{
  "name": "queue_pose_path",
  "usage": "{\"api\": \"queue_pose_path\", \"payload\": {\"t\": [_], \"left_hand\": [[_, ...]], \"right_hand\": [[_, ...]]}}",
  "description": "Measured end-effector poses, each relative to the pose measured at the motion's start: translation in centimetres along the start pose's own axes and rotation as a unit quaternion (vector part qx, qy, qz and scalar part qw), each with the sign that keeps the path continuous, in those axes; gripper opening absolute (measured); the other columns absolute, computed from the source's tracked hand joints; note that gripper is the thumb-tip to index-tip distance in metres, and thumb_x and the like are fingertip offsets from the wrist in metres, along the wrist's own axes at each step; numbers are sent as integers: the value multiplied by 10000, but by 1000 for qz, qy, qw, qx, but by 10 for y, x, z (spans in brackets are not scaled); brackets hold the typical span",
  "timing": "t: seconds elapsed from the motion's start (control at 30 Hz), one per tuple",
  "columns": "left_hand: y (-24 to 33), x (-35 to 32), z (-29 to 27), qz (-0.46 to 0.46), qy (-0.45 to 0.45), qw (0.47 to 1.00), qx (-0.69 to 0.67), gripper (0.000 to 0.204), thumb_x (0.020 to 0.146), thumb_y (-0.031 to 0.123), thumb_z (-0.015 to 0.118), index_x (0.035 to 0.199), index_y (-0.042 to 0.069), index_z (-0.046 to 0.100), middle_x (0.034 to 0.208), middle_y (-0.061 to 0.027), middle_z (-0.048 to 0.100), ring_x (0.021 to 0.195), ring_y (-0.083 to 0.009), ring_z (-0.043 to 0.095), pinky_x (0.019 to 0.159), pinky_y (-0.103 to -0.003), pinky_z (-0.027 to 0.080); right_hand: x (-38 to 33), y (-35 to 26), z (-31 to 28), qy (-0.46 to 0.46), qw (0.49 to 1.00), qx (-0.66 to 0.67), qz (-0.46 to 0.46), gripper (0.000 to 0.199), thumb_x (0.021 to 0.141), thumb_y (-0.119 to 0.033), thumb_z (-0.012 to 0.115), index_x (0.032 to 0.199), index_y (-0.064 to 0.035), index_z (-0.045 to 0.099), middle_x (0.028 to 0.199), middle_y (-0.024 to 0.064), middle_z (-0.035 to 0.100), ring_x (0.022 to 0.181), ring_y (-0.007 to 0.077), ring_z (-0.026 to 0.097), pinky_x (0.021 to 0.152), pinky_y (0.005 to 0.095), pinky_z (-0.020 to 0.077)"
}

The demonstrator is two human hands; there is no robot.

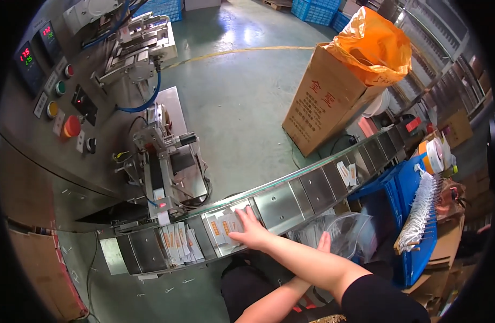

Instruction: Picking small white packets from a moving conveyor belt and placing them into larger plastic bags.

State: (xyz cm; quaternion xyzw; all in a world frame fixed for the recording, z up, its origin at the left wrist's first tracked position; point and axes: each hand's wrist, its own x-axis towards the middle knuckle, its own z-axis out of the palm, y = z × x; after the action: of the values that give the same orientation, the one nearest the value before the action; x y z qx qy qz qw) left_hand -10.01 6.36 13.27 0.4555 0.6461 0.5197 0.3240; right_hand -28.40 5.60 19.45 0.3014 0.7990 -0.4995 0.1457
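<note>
My arms are crossed, the right forearm over the left. On a segmented metal conveyor point(282, 204), my right hand point(251, 229) lies palm down with fingers spread. It touches white sachets point(221, 227) with orange print in one compartment. In the compartment to its left lies a fanned stack of similar sachets point(180, 242). My left hand point(324, 243) is at a clear plastic bag point(358, 234) holding white packets; the right forearm covers most of it, and its grip is hidden.
A metal machine point(164, 145) stands at the conveyor's left, beside a control panel point(70, 102). Beyond the conveyor is a tall cardboard box point(325, 102) with an orange bag point(371, 51). More sachets point(347, 174) lie farther right. A blue bin point(412, 194) sits at right.
</note>
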Motion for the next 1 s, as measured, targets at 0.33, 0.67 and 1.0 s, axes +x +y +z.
{"api": "queue_pose_path", "payload": {"t": [0.33,0.67,1.0], "left_hand": [[42,4,-42,-103,-55,991,-61,800,702,62,477,1378,25,52,1440,-172,75,1138,-397,419,931,-364,356],[30,-4,-36,-96,5,995,-21,792,689,31,477,1382,68,96,1438,-135,126,1074,-378,477,888,-364,396],[47,12,-50,-162,-160,974,-6,775,693,60,500,1369,56,121,1414,-183,150,982,-408,518,847,-409,429]], "right_hand": [[38,9,37,9,998,-37,41,766,724,-221,602,1353,-93,182,1335,240,263,1163,413,369,962,425,335],[46,-13,57,58,937,295,176,530,748,-172,552,1194,55,379,986,174,552,853,227,567,678,335,477],[61,-3,63,-11,969,184,165,754,769,-606,451,1138,48,499,1081,244,549,1026,301,526,868,365,399]]}}
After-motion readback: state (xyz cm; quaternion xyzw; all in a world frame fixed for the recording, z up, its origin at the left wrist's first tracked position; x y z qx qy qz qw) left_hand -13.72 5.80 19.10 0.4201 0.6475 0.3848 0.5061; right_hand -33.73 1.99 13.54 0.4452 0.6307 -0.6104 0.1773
